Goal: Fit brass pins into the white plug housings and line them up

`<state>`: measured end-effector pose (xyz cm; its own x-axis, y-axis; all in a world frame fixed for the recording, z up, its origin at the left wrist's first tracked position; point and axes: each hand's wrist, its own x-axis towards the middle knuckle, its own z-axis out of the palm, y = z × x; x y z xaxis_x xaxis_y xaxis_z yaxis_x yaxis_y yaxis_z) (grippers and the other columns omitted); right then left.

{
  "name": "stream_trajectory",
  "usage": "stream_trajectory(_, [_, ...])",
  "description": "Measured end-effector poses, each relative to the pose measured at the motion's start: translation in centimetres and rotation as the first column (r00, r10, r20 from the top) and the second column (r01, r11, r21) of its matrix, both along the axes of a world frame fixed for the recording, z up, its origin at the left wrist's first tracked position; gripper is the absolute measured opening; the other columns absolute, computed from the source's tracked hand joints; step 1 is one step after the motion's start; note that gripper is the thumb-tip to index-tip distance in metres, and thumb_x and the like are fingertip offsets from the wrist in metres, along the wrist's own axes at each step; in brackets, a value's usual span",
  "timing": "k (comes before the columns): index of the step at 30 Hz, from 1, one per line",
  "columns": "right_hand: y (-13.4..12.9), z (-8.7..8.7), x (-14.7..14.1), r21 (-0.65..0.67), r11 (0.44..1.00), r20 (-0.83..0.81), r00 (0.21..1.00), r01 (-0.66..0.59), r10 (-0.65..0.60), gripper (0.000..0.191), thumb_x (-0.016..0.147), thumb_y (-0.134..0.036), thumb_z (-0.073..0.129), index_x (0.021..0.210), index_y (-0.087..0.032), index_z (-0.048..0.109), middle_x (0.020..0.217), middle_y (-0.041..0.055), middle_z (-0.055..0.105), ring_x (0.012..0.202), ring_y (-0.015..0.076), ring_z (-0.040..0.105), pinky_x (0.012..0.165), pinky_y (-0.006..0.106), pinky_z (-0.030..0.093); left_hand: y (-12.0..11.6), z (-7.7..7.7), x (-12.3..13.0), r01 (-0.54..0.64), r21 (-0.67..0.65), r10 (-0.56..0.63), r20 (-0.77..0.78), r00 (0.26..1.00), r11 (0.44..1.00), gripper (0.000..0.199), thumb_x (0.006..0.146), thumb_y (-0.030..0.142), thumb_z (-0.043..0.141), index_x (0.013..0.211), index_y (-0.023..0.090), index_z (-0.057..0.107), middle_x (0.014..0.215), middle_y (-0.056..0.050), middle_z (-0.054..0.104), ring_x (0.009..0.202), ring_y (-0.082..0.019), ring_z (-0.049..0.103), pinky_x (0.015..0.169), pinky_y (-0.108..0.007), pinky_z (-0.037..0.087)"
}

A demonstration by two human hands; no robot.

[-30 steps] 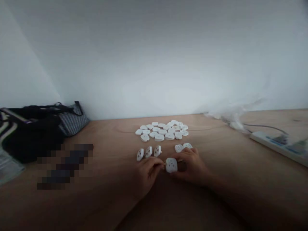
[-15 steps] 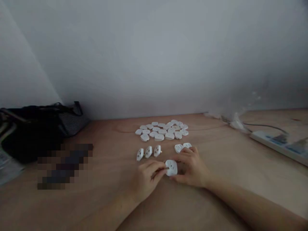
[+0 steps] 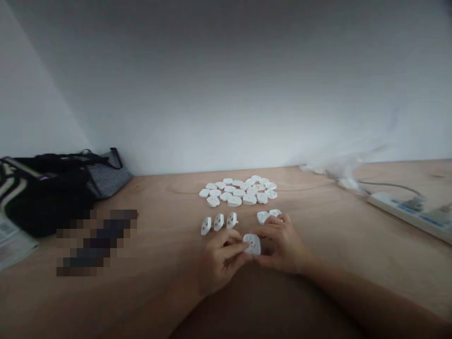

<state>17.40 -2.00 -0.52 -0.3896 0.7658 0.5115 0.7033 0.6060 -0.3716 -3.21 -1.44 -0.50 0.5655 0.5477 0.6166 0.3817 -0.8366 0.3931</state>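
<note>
Nearest me, my left hand (image 3: 221, 261) and my right hand (image 3: 282, 247) meet at a white plastic plug piece (image 3: 252, 244), its holed face turned up, just above the wooden surface (image 3: 158, 301). My left fingers (image 3: 233, 249) are closed in on its left side, one lying against its face. My right fingers (image 3: 273, 226) curve around its right side, so the piece is held between both hands. Just past my right fingers lie two matching pieces (image 3: 268, 215), the nearer almost touching them. Three more pieces (image 3: 219, 222) stand in a short row beyond my left hand. Farther on is a tight cluster of white pieces (image 3: 236, 192). To the left are a black bag (image 3: 45, 197) and a striped grey bag (image 3: 108, 179), with a blurred patch (image 3: 95, 242) in front. To the right lies a white power strip (image 3: 399, 212), its cable (image 3: 388, 185) running toward a clear plastic bag (image 3: 339, 172) by the wall (image 3: 226, 94).
</note>
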Motion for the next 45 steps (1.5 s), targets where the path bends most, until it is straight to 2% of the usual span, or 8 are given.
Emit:
stream_trajectory(5, [1.0,-0.4,1.3,0.038,0.993,-0.017,0.993,0.115,-0.114,0.04,0.061,-0.048,0.072,0.094,-0.025,0.066,0.087,0.0036,0.069,0.085,0.0241,0.056,0.078,0.038,0.028,0.7,-0.2,-0.6,-0.155,-0.053,0.155,-0.009,0.988,0.986,0.015,0.086,0.02,0.052,0.09,0.018,0.067,0.084,-0.005,0.058,0.077,-0.016,0.057,0.072,-0.027,0.048])
stream_trajectory(9, [1.6,-0.8,1.9,0.069,0.979,-0.012,0.981,0.193,-0.192,0.043,0.06,-0.051,0.072,0.093,-0.024,0.067,0.088,0.0054,0.069,0.083,0.0244,0.057,0.078,0.038,0.03,1.5,-0.7,-0.7,-0.147,-0.14,0.117,-0.201,0.973,0.979,0.018,0.08,0.022,0.06,0.096,0.02,0.069,0.085,-0.004,0.059,0.077,-0.018,0.058,0.069,-0.028,0.048])
stream_trajectory(12, [1.6,-0.7,1.8,0.088,0.981,-0.005,0.985,0.172,-0.172,0.042,0.06,-0.049,0.073,0.093,-0.024,0.067,0.089,0.0052,0.07,0.084,0.0241,0.057,0.079,0.039,0.03,1.7,-0.9,-0.5,-0.145,-0.19,0.1,-0.231,0.968,0.971,0.012,0.079,0.02,0.062,0.087,0.019,0.071,0.081,-0.004,0.059,0.076,-0.017,0.058,0.069,-0.028,0.047])
stream_trajectory(17, [1.1,-0.4,1.2,0.086,0.991,-0.01,0.994,0.105,-0.104,0.039,0.059,-0.044,0.075,0.091,-0.024,0.067,0.084,0.0033,0.069,0.083,0.0231,0.057,0.078,0.037,0.029,1.7,-0.8,-0.4,-0.144,-0.194,0.114,-0.157,0.981,0.97,0.011,0.082,0.015,0.055,0.074,0.017,0.063,0.079,-0.002,0.061,0.075,-0.016,0.058,0.069,-0.026,0.046])
stream_trajectory(25, [0.4,0.1,0.6,0.024,1.0,-0.008,1.0,-0.01,0.011,0.04,0.059,-0.044,0.074,0.094,-0.026,0.066,0.078,0.001,0.067,0.078,0.0207,0.055,0.077,0.036,0.027,1.4,-0.3,-0.6,-0.201,-0.13,0.207,0.036,0.978,0.971,0.01,0.087,0.018,0.049,0.091,0.018,0.058,0.081,-0.002,0.067,0.073,-0.015,0.063,0.067,-0.024,0.049])
stream_trajectory(31, [0.0,0.0,0.0,0.004,0.998,-0.013,0.998,-0.061,0.061,0.044,0.058,-0.045,0.075,0.096,-0.026,0.066,0.077,0.0002,0.066,0.078,0.0206,0.055,0.078,0.037,0.027,0.5,0.3,-0.1,-0.094,0.01,0.091,0.164,0.982,0.996,0.012,0.087,0.015,0.051,0.089,0.018,0.063,0.084,-0.004,0.068,0.08,-0.016,0.065,0.073,-0.025,0.051])
stream_trajectory(38, [-0.3,0.0,-0.4,0.021,0.994,-0.015,0.994,-0.106,0.106,0.043,0.059,-0.046,0.073,0.095,-0.025,0.066,0.078,0.0005,0.067,0.077,0.0204,0.055,0.078,0.037,0.028,0.5,0.3,0.1,0.039,0.041,-0.046,0.176,0.983,0.998,0.012,0.085,0.014,0.056,0.09,0.018,0.066,0.084,-0.006,0.069,0.078,-0.016,0.064,0.072,-0.026,0.053])
stream_trajectory(45, [-0.3,-0.2,-0.4,0.048,0.988,-0.063,0.987,-0.144,0.147,0.045,0.059,-0.047,0.073,0.098,-0.026,0.065,0.08,0.0006,0.068,0.076,0.0204,0.055,0.077,0.037,0.028,0.6,0.1,0.3,0.064,0.078,-0.078,0.191,0.978,0.995,0.012,0.085,0.016,0.058,0.09,0.018,0.068,0.081,-0.005,0.071,0.076,-0.016,0.065,0.071,-0.027,0.052])
